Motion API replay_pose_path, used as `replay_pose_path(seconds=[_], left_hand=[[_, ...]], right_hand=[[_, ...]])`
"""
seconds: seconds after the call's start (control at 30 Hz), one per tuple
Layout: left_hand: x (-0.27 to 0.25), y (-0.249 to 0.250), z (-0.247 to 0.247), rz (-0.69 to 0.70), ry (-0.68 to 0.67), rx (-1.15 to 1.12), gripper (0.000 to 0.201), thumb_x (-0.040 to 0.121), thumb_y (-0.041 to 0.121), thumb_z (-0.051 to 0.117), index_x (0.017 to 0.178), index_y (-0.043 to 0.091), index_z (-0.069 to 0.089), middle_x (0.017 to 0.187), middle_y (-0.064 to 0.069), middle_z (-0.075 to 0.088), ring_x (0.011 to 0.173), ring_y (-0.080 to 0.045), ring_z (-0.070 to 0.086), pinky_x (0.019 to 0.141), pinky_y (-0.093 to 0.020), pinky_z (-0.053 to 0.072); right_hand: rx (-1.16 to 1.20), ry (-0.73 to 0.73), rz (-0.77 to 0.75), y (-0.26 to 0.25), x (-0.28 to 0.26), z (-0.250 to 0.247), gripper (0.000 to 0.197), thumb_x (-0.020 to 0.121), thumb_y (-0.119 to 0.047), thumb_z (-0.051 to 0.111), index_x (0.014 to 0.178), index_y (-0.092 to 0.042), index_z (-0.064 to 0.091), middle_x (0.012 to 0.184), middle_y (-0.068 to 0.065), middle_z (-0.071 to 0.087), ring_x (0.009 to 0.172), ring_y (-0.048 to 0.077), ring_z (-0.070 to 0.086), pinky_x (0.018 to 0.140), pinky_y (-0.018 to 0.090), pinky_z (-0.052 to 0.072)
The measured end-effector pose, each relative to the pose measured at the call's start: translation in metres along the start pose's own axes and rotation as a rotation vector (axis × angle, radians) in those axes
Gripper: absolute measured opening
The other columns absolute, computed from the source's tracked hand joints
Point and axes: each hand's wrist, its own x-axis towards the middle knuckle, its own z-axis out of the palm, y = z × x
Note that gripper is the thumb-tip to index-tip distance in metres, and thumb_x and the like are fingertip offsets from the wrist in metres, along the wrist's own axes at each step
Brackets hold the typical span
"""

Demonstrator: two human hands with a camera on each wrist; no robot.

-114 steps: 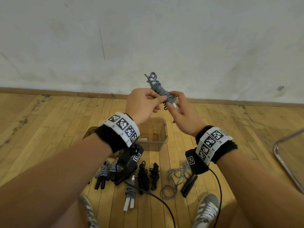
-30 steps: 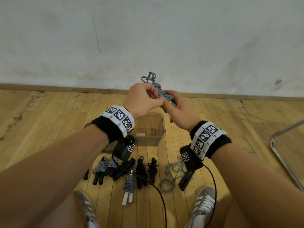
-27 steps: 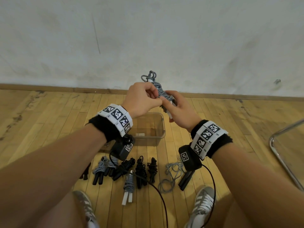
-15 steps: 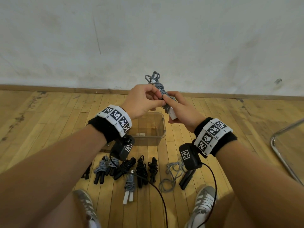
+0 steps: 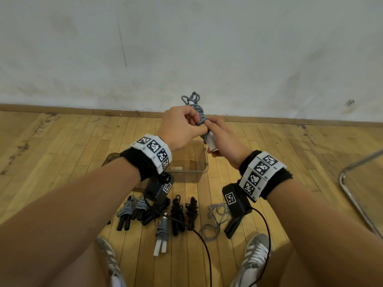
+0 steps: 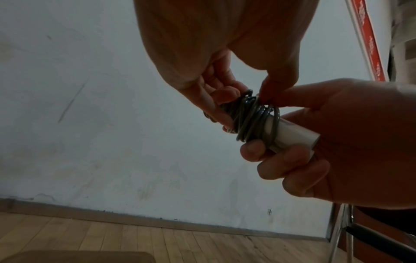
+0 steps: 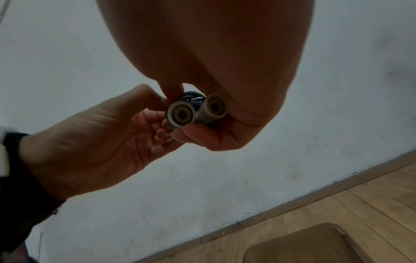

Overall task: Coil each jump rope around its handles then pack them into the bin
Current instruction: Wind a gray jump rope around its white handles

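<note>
Wooden floor ran below a pale wall. Right hand gripped the white handles; left hand pinched the grey jump rope above the bin. Loosened, the coil would likely spring undone.

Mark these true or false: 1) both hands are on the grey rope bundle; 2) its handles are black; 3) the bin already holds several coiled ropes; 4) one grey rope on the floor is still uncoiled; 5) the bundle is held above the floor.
1) True: left hand and right hand both hold the grey rope bundle.
2) False: its handles are white.
3) False: the bin holds no coiled ropes; the coiled ropes lie on the floor.
4) True: the loose grey rope lies tangled beside its black handles.
5) True.
</note>
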Motion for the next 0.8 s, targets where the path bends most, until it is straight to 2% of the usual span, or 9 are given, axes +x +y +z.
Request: replay_pose_path(seconds=[0.2,0.4,0.57,0.67,0.73,0.8], left_hand=[[0.004,-0.002,0.005,-0.008,0.05,-0.034,0.015,0.076,0.014,0.08,0.07,0.014,0.066,0.062,0.006,0.058,0.052,0.0,0.046,0.054,-0.014,0.043],[0.002,-0.009,0.008,0.047,0.055,-0.004,0.013,0.083,0.016,0.076,0.075,0.017,0.066,0.066,0.007,0.059,0.057,0.001,0.048,0.058,-0.013,0.045],[0.005,-0.012,0.006,0.125,-0.014,0.123,0.008,0.092,0.018,0.069,0.087,0.013,0.065,0.077,0.003,0.064,0.065,-0.006,0.053,0.061,-0.016,0.046],[0.006,-0.013,0.006,0.162,-0.083,0.242,0.008,0.097,0.022,0.063,0.093,0.016,0.061,0.088,0.001,0.063,0.067,-0.004,0.052,0.06,-0.013,0.042],[0.006,-0.014,0.006,0.144,-0.13,0.259,0.011,0.1,0.025,0.061,0.095,0.016,0.061,0.092,0.0,0.064,0.071,-0.008,0.058,0.063,-0.017,0.049],[0.007,-0.015,0.003,0.077,-0.185,0.215,0.014,0.099,0.028,0.063,0.097,0.015,0.064,0.092,-0.001,0.067,0.08,-0.019,0.067,0.071,-0.036,0.061]], right_hand=[[-0.03,0.032,0.007,-0.002,0.0,0.003,0.038,0.107,-0.048,0.04,0.132,-0.023,0.052,0.093,0.003,0.064,0.058,0.011,0.057,0.049,0.024,0.044],[-0.007,0.081,0.027,-0.001,0.002,0.004,0.037,0.107,-0.042,0.041,0.131,-0.017,0.054,0.094,0.004,0.063,0.064,0.014,0.056,0.046,0.022,0.046],[-0.041,0.096,0.021,-0.004,0.005,-0.002,0.035,0.106,-0.035,0.045,0.129,-0.01,0.053,0.096,0.005,0.059,0.068,0.015,0.056,0.039,0.017,0.041],[-0.097,0.108,0.005,-0.002,0.007,-0.005,0.034,0.106,-0.034,0.046,0.125,-0.008,0.054,0.093,0.004,0.058,0.07,0.014,0.055,0.039,0.015,0.04],[-0.145,0.12,0.002,0.001,0.009,-0.006,0.033,0.104,-0.035,0.047,0.121,-0.008,0.057,0.09,0.002,0.057,0.07,0.014,0.054,0.041,0.016,0.041],[-0.18,0.132,0.002,0.004,0.011,-0.008,0.036,0.103,-0.035,0.048,0.114,-0.004,0.063,0.083,0.002,0.056,0.065,0.013,0.051,0.044,0.021,0.042]])
